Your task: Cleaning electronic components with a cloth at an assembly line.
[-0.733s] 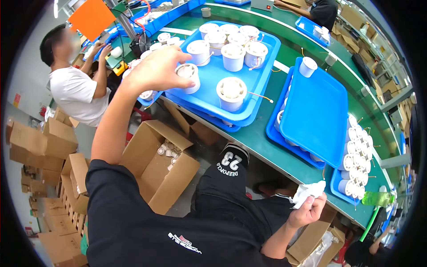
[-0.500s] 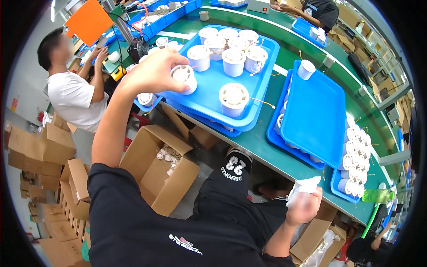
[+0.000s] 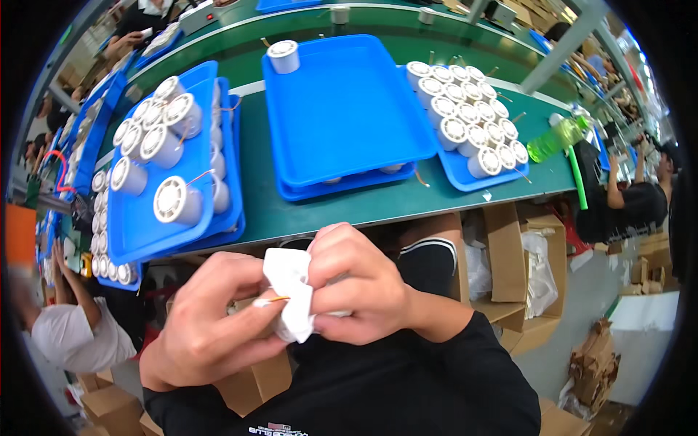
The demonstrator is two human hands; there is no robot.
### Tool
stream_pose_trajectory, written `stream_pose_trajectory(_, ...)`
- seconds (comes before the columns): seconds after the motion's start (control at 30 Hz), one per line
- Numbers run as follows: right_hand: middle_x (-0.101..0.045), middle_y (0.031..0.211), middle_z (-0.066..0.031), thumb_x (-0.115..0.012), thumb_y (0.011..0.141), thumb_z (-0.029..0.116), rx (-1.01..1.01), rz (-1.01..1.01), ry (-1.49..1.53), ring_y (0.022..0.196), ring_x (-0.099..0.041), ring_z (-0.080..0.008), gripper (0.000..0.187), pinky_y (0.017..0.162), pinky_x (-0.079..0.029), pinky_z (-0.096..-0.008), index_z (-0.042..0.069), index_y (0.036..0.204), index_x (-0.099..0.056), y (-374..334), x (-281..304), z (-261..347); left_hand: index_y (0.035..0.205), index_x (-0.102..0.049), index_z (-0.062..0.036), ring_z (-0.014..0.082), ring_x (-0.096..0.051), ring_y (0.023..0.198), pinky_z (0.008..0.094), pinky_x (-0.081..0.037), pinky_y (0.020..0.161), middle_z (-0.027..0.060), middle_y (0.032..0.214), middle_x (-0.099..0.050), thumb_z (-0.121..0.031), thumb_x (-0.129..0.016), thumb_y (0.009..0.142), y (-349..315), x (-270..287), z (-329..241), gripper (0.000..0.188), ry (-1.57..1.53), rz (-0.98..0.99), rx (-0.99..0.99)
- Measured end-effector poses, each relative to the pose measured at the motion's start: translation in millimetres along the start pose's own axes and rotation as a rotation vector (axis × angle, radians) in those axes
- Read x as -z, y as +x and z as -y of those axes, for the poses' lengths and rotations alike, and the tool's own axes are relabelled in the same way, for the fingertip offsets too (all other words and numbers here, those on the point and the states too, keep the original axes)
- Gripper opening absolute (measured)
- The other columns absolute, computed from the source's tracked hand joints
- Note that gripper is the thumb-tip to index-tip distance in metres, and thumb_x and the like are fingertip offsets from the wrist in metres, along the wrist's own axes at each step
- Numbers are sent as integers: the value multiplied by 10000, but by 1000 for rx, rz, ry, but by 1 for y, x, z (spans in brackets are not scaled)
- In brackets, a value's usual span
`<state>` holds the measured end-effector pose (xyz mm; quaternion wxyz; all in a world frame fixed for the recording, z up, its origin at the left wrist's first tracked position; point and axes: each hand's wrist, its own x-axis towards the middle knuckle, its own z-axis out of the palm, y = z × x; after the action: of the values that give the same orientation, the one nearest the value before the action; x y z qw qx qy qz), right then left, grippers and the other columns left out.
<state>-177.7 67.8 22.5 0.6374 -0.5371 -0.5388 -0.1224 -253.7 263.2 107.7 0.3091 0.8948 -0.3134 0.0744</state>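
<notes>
Both hands meet in front of my body, just off the bench's front edge. My left hand (image 3: 225, 312) is closed around a white cylindrical part, mostly hidden by fingers and cloth; a thin orange-yellow wire (image 3: 276, 299) sticks out by the thumb. A crumpled white cloth (image 3: 291, 272) lies over it, pinched by my right hand (image 3: 356, 287). Ahead to the left, a blue tray (image 3: 153, 225) bears several similar white cylindrical parts (image 3: 174, 201) with slotted round tops and thin wires. Straight ahead, another blue tray (image 3: 349, 109) has one such part (image 3: 283, 57) in its far left corner.
On the right, a blue tray (image 3: 465, 179) is packed with white parts, and a green bottle (image 3: 556, 140) lies beside it. Trays are stacked on the green bench (image 3: 320, 214). Cardboard boxes (image 3: 509, 254) stand below. A person in white (image 3: 80, 330) works at left.
My view has turned right. My left hand has carried the white part from the left tray to my front, and my right hand has brought the cloth onto it.
</notes>
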Motion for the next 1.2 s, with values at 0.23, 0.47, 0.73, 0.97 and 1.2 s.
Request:
stream_pose_trajectory(0.23, -575, 994, -109, -669, 786, 35, -532, -21, 440, 896, -571, -210, 107, 760, -464, -326, 27, 863, -595, -60, 50, 9, 1130, -581, 39, 325, -601, 824, 370, -530, 699, 183, 1005, -584, -50, -843, 573, 34, -66, 2, 622, -330, -1, -116)
stream_pose_trajectory(0.47, -634, 1046, -53, -535, 947, 152, -972, -462, 1326, 906, -624, -119, 216, 784, -496, -241, 1, 1095, -579, -100, 52, 10, 1058, -645, -25, 267, -605, 886, 340, -525, 728, 132, 1034, -558, -22, -834, 542, 65, -103, 6, 550, -393, -114, -21)
stream_pose_trajectory(0.73, -640, 936, -86, -664, 831, 59, -586, -560, 78, 776, -642, -199, 101, 672, -505, -310, 17, 910, -617, -111, 64, 8, 1088, -643, -4, 257, -612, 879, 331, -535, 733, 146, 1045, -559, -48, -839, 537, 87, -140, 17, 587, -52, -354, 122)
stream_pose_trajectory(0.97, -576, 884, -68, -724, 674, 19, -123, -468, -949, 756, -529, -277, 291, 672, -434, -404, 62, 915, -566, -99, 96, -9, 1102, -650, 3, 277, -632, 908, 346, -538, 782, 147, 1041, -587, -61, -818, 584, 102, -170, 16, 548, -188, -393, 191)
stream_pose_trajectory(1.2, -566, 945, -37, -778, 668, 119, -24, -324, -806, 765, -517, -225, 344, 677, -378, -372, 111, 950, -581, -96, 88, -15, 1088, -644, 6, 271, -639, 892, 339, -542, 761, 146, 1029, -585, -72, -825, 572, 94, -183, 19, 552, -203, -486, 255)
